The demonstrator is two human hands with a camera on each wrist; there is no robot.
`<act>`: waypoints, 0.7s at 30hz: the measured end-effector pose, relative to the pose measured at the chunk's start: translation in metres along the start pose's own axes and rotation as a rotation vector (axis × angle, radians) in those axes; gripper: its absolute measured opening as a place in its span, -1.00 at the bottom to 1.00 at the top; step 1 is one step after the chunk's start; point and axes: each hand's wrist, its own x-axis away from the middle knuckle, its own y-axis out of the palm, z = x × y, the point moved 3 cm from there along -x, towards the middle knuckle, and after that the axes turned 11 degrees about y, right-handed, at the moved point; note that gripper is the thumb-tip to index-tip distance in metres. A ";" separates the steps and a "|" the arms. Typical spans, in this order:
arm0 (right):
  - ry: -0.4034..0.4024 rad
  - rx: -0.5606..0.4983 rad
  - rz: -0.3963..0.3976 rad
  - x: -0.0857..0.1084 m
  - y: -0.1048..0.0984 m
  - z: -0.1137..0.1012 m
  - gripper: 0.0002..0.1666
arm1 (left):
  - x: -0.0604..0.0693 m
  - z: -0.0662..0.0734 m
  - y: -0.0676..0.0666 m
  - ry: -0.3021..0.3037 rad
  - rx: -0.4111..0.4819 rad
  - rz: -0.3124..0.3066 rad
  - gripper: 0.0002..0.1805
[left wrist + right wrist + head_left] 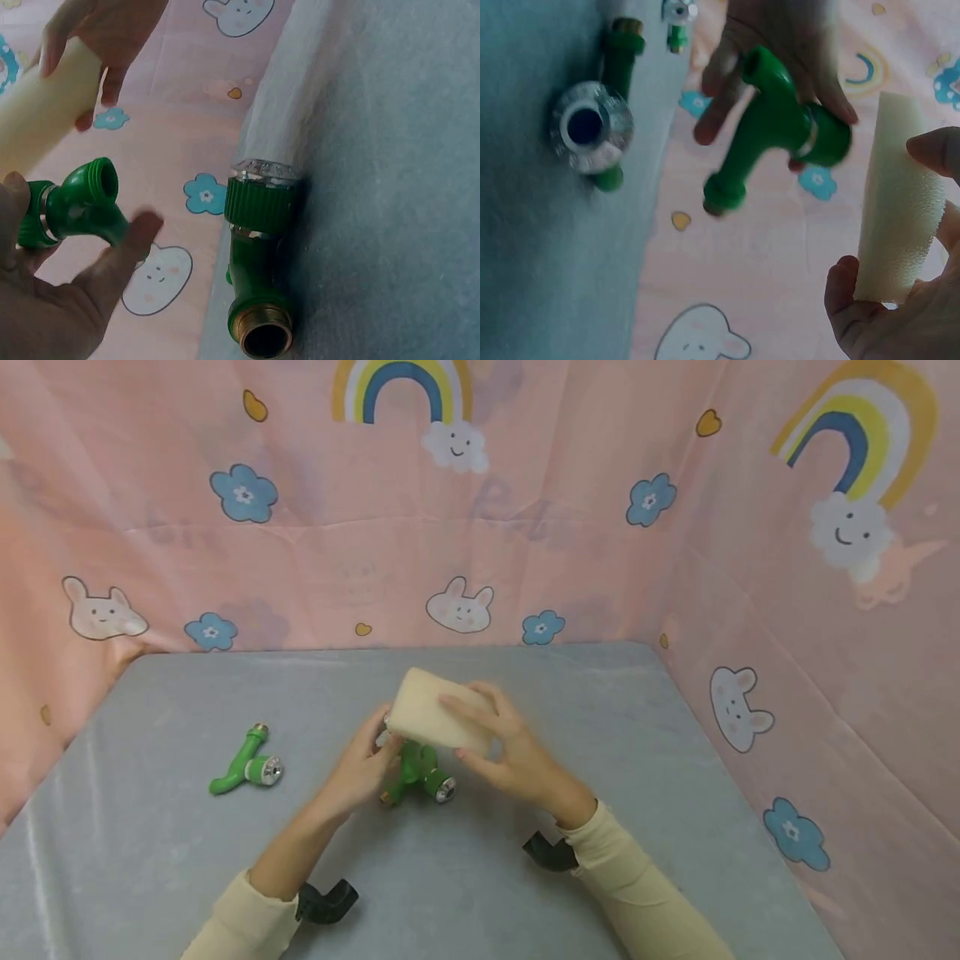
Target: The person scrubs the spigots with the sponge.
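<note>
My left hand grips a green tap by its handle end, above the table. Mostly hidden behind the sponge in the head view, this tap shows its spout and threaded inlet in the right wrist view. A cream block-shaped sponge is held by my right hand, thumb on one side and fingers on the other. The sponge is tilted and close to the held tap; whether they touch, I cannot tell. Below the hands, a second green tap with a clear-ended knob and brass thread lies on the table.
Another green tap lies on the grey tabletop to the left. Black curved pieces stick out at both wrists. A pink printed curtain closes off the back and sides of the table.
</note>
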 end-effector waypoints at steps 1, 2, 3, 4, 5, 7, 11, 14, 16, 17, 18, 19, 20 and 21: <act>0.004 -0.005 -0.019 0.000 0.003 -0.001 -0.30 | 0.001 0.000 0.003 -0.003 0.011 -0.020 -0.47; 0.009 -0.006 -0.036 0.001 0.006 -0.001 -0.31 | 0.001 0.001 0.005 -0.001 0.035 -0.041 -0.43; 0.014 -0.004 -0.046 0.001 0.008 -0.001 -0.32 | 0.002 0.002 0.007 -0.001 0.060 -0.063 -0.41; 0.027 0.000 -0.054 0.001 0.010 0.000 -0.32 | 0.003 0.002 0.008 0.003 0.080 -0.082 -0.39; 0.037 0.000 -0.056 0.001 0.011 0.001 -0.31 | 0.003 0.002 0.009 0.009 0.109 -0.100 -0.37; 0.051 0.005 -0.053 0.001 0.011 0.002 -0.31 | 0.003 0.003 0.009 0.032 0.148 -0.124 -0.36; 0.057 0.019 -0.049 0.000 0.008 0.004 -0.29 | 0.004 0.004 0.008 0.039 0.182 -0.149 -0.28; 0.062 0.025 -0.036 -0.001 0.005 0.007 -0.27 | 0.003 0.004 0.005 0.017 0.170 -0.135 -0.30; 0.067 0.039 -0.017 -0.001 0.003 0.009 -0.26 | 0.002 0.003 0.001 -0.004 0.180 -0.118 -0.31; 0.069 0.050 -0.005 -0.002 0.002 0.010 -0.26 | 0.002 0.003 -0.001 -0.014 0.197 -0.109 -0.31; 0.070 0.064 0.007 -0.002 0.001 0.012 -0.26 | 0.002 0.003 -0.003 -0.021 0.220 -0.102 -0.32; 0.071 0.086 0.015 -0.003 0.000 0.013 -0.26 | 0.001 0.002 -0.005 -0.026 0.243 -0.094 -0.32; 0.075 0.107 0.023 -0.003 -0.001 0.015 -0.26 | 0.001 0.002 -0.007 -0.029 0.264 -0.087 -0.32; 0.083 0.125 0.026 -0.003 -0.002 0.016 -0.26 | 0.001 0.002 -0.009 -0.030 0.284 -0.082 -0.32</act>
